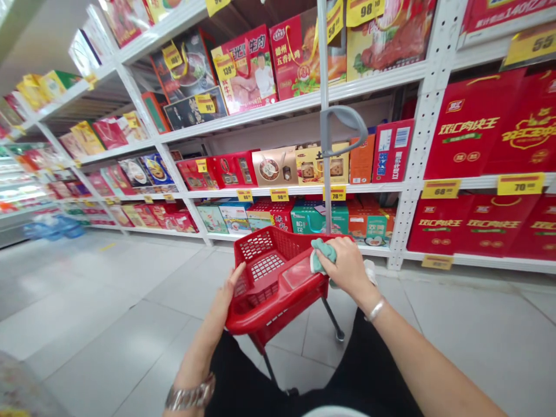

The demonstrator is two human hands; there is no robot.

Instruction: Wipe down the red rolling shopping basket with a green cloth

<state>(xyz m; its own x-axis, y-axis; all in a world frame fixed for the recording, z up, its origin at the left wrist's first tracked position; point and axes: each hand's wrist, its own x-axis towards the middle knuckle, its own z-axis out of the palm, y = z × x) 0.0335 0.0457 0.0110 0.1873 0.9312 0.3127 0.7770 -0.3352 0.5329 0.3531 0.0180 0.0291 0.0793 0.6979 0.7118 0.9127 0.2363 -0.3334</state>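
Note:
A small red shopping cart [256, 298] with a perforated plastic basket and dark legs stands tilted in view between my knees. At its left rim is my left hand [226, 295], its fingers closed over the edge. My right hand [347, 266] presses a green cloth [324, 255] with a white edge against the rim on the right side, beside a clear panel [299, 272] set in the red plastic. Part of the cloth is hidden under my fingers. Something white [370, 271] shows behind my right wrist; I cannot make out what it is.
White shelving [428, 133] with boxed goods and yellow price tags runs across the back. A thin upright pole [325, 69] with a grey handle [345, 130] rises behind the cart. Blue water bottles [54, 227] are on the tiled floor [130, 324] at far left.

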